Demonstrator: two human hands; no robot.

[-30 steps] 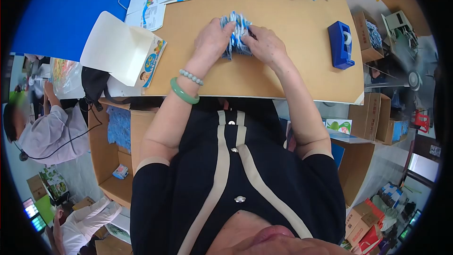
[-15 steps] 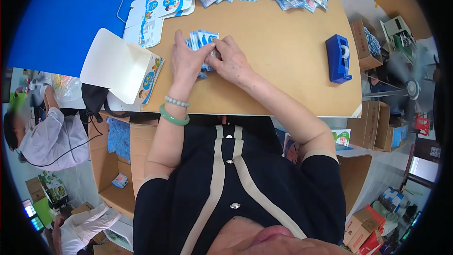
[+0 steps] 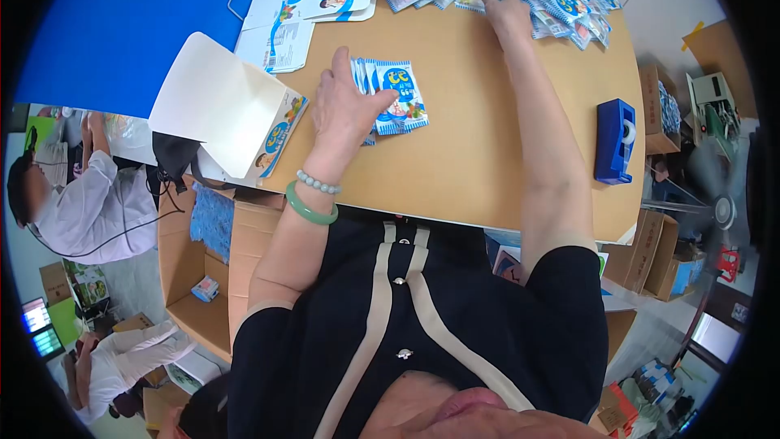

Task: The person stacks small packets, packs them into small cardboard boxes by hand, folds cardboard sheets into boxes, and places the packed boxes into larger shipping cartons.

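My left hand is closed round the edge of a small stack of blue and white snack packets on the table, the thumb lying across the top one. The stack leans in a row, with the front packet's printed face up. At the back, my right hand reaches into a large heap of the same packets. Its thumb is apart from the other fingers and the fingertips touch the packets there; part of the fingers is hidden.
An open white carton stands left of my left hand. Flattened printed cartons lie behind it. A blue tape dispenser sits at the table's right side. Cardboard boxes stand below on the left; a person sits beyond them.
My right hand has left the stack and moved away to the heap at the back. My left hand stays at the stack, whose front packet is now uncovered. The camera view has shifted slightly.
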